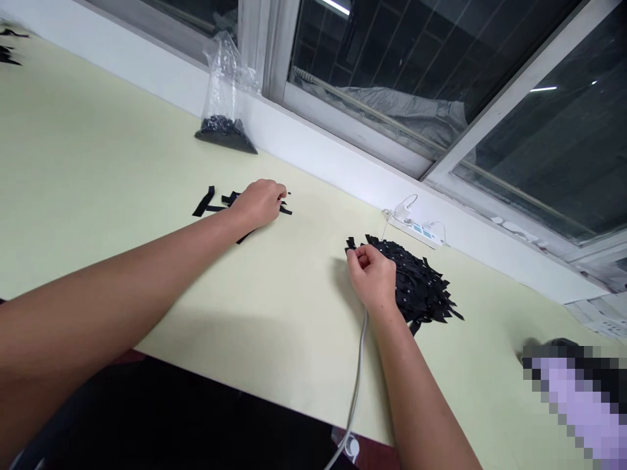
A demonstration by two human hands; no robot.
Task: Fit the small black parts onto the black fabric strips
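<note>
My left hand [261, 202] is low over a few scattered black strips [203, 201] on the left part of the table. Its fingers curl down and together, and whatever is between them is hidden. A tiny dark piece [289, 193] lies just past its fingertips. At the left edge of a large heap of black strips [424, 287], my right hand [373, 275] is closed in a pinch. A short black strip [350, 242] shows at its thumb and fingertip. Small light spots dot the heaped strips.
A clear plastic bag [225, 98] with small black pieces in its bottom stands against the window ledge. Behind the heap is a white power strip [416, 230] with plugs. A grey cable [360, 359] runs past my right wrist over the table's front edge. Someone's purple sleeve [573, 391] is at right.
</note>
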